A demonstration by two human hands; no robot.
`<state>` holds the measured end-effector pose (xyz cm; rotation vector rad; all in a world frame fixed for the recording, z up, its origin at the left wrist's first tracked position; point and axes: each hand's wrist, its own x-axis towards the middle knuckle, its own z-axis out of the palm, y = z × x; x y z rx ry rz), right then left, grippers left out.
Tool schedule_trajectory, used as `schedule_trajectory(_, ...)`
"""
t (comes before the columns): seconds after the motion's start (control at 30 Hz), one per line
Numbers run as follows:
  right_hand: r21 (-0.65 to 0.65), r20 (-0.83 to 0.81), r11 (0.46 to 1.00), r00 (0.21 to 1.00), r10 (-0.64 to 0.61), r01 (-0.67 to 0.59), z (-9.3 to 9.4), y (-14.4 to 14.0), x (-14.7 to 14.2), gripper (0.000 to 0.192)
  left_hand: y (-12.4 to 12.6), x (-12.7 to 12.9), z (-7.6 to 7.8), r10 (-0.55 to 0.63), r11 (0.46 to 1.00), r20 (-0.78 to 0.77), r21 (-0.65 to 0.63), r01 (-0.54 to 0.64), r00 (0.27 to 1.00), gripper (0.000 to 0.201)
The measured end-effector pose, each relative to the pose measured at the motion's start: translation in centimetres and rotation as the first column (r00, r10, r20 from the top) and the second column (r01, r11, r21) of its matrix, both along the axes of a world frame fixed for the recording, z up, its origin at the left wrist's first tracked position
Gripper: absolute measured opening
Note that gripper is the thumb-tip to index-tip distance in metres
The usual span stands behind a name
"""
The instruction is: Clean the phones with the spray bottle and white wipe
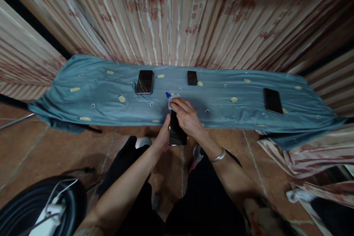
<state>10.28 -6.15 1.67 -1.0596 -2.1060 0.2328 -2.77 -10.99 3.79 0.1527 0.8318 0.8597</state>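
A: Where's the handheld phone (177, 132)?
B: At the surface's (83, 92) near edge, middle. Left hand (163, 138) fingers clasp its side; right hand (186, 118) pinches a white wipe (173, 99) on top.
A: Handling?
B: Stiff, slick glass, probably fragile. Hold by the long edges.

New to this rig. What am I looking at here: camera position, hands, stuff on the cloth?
There is no machine here: a person works with two bare hands, and the single picture comes from a camera on their head, looking forward and down. The left hand holds a dark phone upright by its edge. The right hand presses a small white cloth against the phone's upper end; a blue bit shows beside the cloth, too small to identify. In front lies a blue-grey patterned sheet with three more phones on it: one at the left, a smaller one in the middle and one at the right. A striped curtain hangs behind.
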Motion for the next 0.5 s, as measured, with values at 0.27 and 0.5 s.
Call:
schedule_trajectory(0.27, 0.016, -0.001, 0.998, 0.998, -0.062, 0.062, -0.1, 0.6, 0.6, 0.045, -0.3, -0.2, -0.2, -0.025, 0.999, -0.012, -0.032, 0.025, 1.000, 0.058)
schedule_trajectory(0.5, -0.022, 0.012, 0.999, 0.999, 0.034, -0.034, -0.3, -0.2, -0.3, 0.042, -0.2, -0.5, 0.1, 0.042, 0.999, -0.019, -0.011, -0.042, 0.999, 0.055)
